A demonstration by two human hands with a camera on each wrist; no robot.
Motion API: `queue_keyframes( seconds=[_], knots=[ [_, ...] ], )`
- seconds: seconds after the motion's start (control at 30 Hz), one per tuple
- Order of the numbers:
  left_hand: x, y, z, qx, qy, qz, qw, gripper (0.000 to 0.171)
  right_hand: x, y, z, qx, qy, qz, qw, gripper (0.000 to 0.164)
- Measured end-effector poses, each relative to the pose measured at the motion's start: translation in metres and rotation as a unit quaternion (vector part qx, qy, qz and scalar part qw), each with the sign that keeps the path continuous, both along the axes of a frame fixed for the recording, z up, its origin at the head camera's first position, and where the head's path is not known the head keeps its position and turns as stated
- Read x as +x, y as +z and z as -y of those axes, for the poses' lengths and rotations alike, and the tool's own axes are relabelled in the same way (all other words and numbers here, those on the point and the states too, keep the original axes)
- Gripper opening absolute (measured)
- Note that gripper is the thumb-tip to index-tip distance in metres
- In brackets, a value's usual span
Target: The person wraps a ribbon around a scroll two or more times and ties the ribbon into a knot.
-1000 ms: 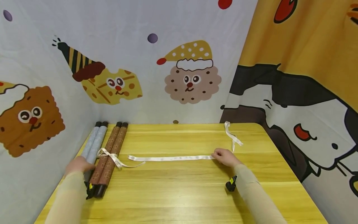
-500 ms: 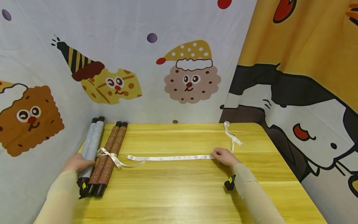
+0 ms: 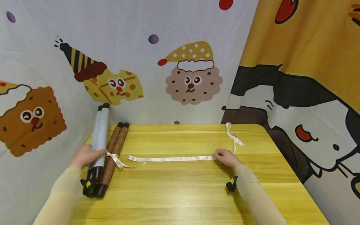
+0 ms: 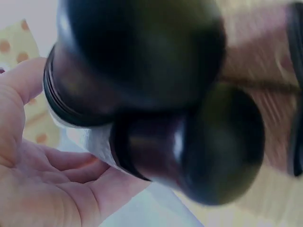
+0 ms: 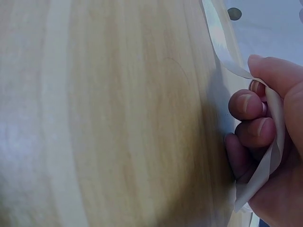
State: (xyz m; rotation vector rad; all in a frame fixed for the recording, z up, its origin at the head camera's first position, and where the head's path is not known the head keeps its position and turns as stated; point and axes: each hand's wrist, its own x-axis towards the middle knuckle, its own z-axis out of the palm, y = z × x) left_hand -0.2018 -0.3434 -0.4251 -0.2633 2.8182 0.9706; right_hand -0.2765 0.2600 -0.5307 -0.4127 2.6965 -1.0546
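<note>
My left hand (image 3: pixel 85 155) grips a pair of light blue scrolls (image 3: pixel 100 134) near their lower end, thumb across the top. They are raised and tilted, overlapping two brown patterned scrolls (image 3: pixel 119 142) tied with a white ribbon bow (image 3: pixel 113 157). Large in the left wrist view are the blue pair's dark round end knobs (image 4: pixel 222 146), with the palm behind. At the right, my right hand (image 3: pixel 227 157) pinches one end of a flat white ribbon (image 3: pixel 174 159) stretched along the table. The right wrist view shows ribbon passing under the thumb (image 5: pixel 274 73) and through the curled fingers.
Another white ribbon piece (image 3: pixel 232 136) lies twisted at the table's back right. The wooden table (image 3: pixel 174 193) meets a printed cloth (image 3: pixel 135 56) at the back and left, and a yellow curtain (image 3: pixel 298 43) at the right.
The left hand has lifted the blue scrolls from beside the brown pair, first slightly left, then up and right over them. The right hand and its ribbon have stayed put.
</note>
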Motion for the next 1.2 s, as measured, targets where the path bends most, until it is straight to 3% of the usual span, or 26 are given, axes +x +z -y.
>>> queue_keyframes(
  seconds=[0.17,0.43,0.73,1.2],
  knots=[
    [-0.004,0.004,-0.030,0.039,0.002,-0.016,0.9991,0.076,0.001,0.001,0.000,-0.001,0.004,-0.003,1.000,0.035],
    [-0.009,0.003,-0.075,0.074,0.000,-0.039,0.9965,0.079,0.002,0.005,0.000,-0.005,0.004,0.004,1.000,0.035],
    [-0.008,-0.011,-0.118,0.112,-0.021,-0.037,0.9928,0.085,0.001,0.004,0.001,-0.005,-0.006,0.009,1.000,0.035],
    [-0.007,-0.040,-0.180,0.134,-0.034,-0.032,0.9899,0.084,0.000,0.002,0.002,-0.012,-0.001,0.007,1.000,0.035]
  ],
)
